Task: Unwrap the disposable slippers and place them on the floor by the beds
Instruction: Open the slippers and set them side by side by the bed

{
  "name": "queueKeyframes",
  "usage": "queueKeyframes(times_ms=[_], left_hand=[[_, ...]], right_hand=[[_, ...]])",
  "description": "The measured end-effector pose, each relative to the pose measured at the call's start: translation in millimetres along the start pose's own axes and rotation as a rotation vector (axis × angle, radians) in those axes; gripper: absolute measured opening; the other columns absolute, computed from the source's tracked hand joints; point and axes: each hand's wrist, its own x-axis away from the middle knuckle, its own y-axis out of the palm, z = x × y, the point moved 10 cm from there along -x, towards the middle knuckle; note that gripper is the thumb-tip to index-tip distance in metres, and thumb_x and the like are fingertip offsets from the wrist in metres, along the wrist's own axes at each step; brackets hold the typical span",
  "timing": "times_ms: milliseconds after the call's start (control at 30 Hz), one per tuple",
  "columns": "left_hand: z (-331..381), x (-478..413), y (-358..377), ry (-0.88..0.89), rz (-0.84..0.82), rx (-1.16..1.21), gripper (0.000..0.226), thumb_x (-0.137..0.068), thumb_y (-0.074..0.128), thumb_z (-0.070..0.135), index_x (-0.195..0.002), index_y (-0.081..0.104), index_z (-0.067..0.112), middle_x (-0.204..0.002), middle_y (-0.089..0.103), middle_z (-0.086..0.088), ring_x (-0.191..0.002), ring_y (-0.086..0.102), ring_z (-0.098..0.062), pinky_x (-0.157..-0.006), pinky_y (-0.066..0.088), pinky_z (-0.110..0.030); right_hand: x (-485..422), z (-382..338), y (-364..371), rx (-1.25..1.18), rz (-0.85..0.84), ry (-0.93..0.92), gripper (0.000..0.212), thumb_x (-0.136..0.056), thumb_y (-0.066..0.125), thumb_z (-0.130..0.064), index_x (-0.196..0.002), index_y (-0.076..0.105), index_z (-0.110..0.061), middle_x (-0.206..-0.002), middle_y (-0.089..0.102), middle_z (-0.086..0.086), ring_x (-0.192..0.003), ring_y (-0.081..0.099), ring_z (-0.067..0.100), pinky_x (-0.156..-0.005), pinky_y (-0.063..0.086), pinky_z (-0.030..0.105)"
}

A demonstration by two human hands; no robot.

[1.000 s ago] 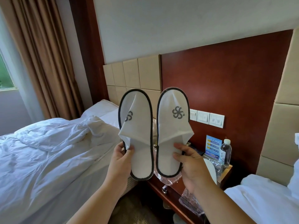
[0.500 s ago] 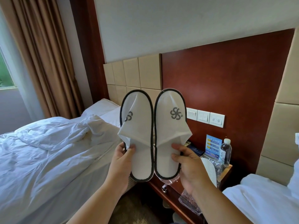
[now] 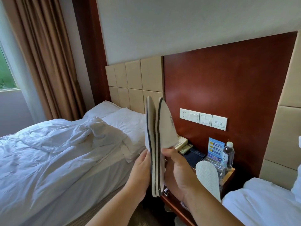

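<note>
Two white disposable slippers with dark trim stand upright, pressed sole to sole and seen edge-on. My left hand point(image 3: 141, 173) grips the left slipper point(image 3: 150, 136) from the left. My right hand point(image 3: 177, 173) grips the right slipper point(image 3: 165, 128) from the right, its upper with a grey logo facing right. Another white slipper sole point(image 3: 208, 178) lies tilted on the nightstand behind my right wrist, on crumpled clear plastic wrap point(image 3: 219, 170).
A rumpled white bed point(image 3: 57, 157) fills the left, a second bed point(image 3: 263, 203) the lower right. Between them a wooden nightstand point(image 3: 228, 175) carries a water bottle point(image 3: 228, 154), a blue card, a phone and remotes. Patterned floor point(image 3: 141, 216) shows below.
The slippers faced me side by side. My hands have now folded them together sole to sole, so they show edge-on.
</note>
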Motion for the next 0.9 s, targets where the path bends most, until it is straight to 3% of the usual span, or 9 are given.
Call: queueKeyframes(times_ms=[167,233,367,500,600,667,767,833,900], left_hand=[[15.0,0.4,-15.0,0.153,0.115,-0.208,0.021,-0.085,0.062,0.046,-0.089,0.071,0.027,-0.09,0.075,-0.01,-0.087,0.072,-0.031,-0.079,0.057,-0.057],[17.2,1.2,-14.6,0.135,0.108,-0.21,0.023,-0.084,0.062,0.047,-0.087,0.071,0.027,-0.09,0.075,-0.01,-0.086,0.072,-0.031,-0.079,0.057,-0.054],[31.3,-3.8,-19.8,0.099,0.16,-0.141,0.018,-0.095,0.052,0.026,-0.101,0.069,0.026,-0.091,0.076,-0.004,-0.084,0.074,-0.022,-0.066,0.06,-0.035],[47.7,-9.9,-28.9,0.045,0.222,0.209,0.025,-0.095,0.049,0.015,-0.114,0.064,0.015,-0.102,0.072,-0.019,-0.093,0.071,-0.037,-0.079,0.057,-0.058],[52.4,-11.2,-24.7,0.02,0.274,0.175,0.026,-0.088,0.049,0.016,-0.111,0.062,0.013,-0.101,0.07,-0.024,-0.09,0.07,-0.043,-0.078,0.055,-0.064],[54.4,-10.4,-22.7,0.012,0.274,0.092,0.034,-0.081,0.043,0.02,-0.106,0.06,0.004,-0.094,0.069,-0.024,-0.086,0.07,-0.039,-0.078,0.057,-0.055],[62.8,-10.4,-22.5,0.047,0.234,-0.047,0.025,-0.098,0.038,0.014,-0.097,0.057,-0.002,-0.071,0.061,-0.015,-0.065,0.062,-0.027,-0.061,0.054,-0.033],[66.5,-11.5,-24.4,0.05,0.262,-0.189,0.022,-0.102,0.032,0.007,-0.106,0.051,-0.004,-0.074,0.051,-0.01,-0.064,0.052,-0.021,-0.051,0.047,-0.017],[74.4,-13.6,-29.5,0.095,0.312,-0.25,0.029,-0.101,0.033,0.006,-0.12,0.048,-0.009,-0.09,0.055,-0.018,-0.08,0.056,-0.029,-0.062,0.05,-0.019]], right_hand=[[0.8,1.6,2.7,0.155,-0.018,0.004,0.066,-0.062,0.09,-0.024,-0.122,0.061,-0.026,-0.126,0.063,0.013,-0.117,0.061,0.03,-0.098,0.049,0.049],[0.5,1.8,2.5,0.163,-0.021,-0.001,0.068,-0.059,0.09,-0.02,-0.121,0.062,-0.025,-0.125,0.063,0.013,-0.117,0.062,0.029,-0.098,0.049,0.049],[1.5,2.3,10.0,0.136,-0.038,0.013,0.059,-0.066,0.083,-0.01,-0.12,0.061,-0.02,-0.107,0.07,0.008,-0.097,0.069,0.022,-0.077,0.056,0.034],[3.4,8.9,18.9,0.115,-0.041,0.05,0.052,-0.072,0.077,-0.005,-0.119,0.056,-0.014,-0.092,0.072,0.003,-0.085,0.071,0.017,-0.067,0.055,0.029],[0.2,12.2,26.2,0.058,-0.017,0.06,0.055,-0.068,0.077,-0.004,-0.117,0.052,-0.007,-0.094,0.07,0.012,-0.083,0.07,0.022,-0.067,0.055,0.033],[-0.7,12.5,30.5,0.042,-0.023,0.065,0.052,-0.068,0.075,-0.001,-0.114,0.051,-0.005,-0.093,0.07,0.015,-0.081,0.07,0.024,-0.065,0.055,0.033],[0.9,12.2,33.2,0.047,-0.066,0.087,0.051,-0.07,0.075,-0.002,-0.116,0.055,-0.007,-0.094,0.071,0.012,-0.084,0.07,0.023,-0.064,0.055,0.031],[2.1,12.5,32.4,0.049,-0.086,0.111,0.053,-0.069,0.079,-0.006,-0.117,0.057,-0.01,-0.105,0.066,0.016,-0.093,0.064,0.03,-0.068,0.054,0.035],[2.0,13.0,32.1,0.056,-0.1,0.121,0.062,-0.063,0.084,-0.01,-0.119,0.058,-0.013,-0.111,0.061,0.018,-0.096,0.054,0.036,-0.07,0.052,0.038]])
